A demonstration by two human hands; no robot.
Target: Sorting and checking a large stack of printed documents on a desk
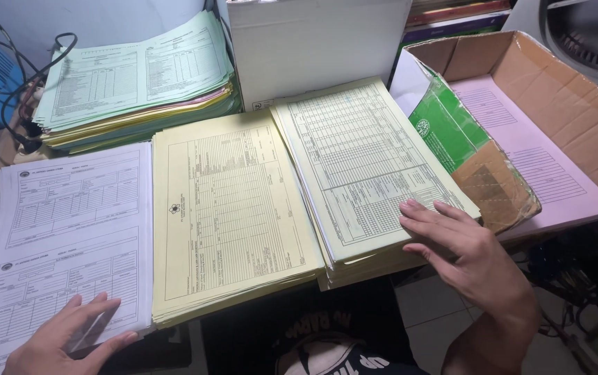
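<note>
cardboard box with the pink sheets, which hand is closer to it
Right. The right hand rests on the pale yellow stack just beside the cardboard box. The left hand lies on the white stack at the far left, two stacks away.

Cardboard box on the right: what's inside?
The cardboard box holds pale pink printed sheets lying flat on its floor. Its green-printed flap folds inward over their left part, so what lies beneath the flap and the sheets is hidden.
</note>
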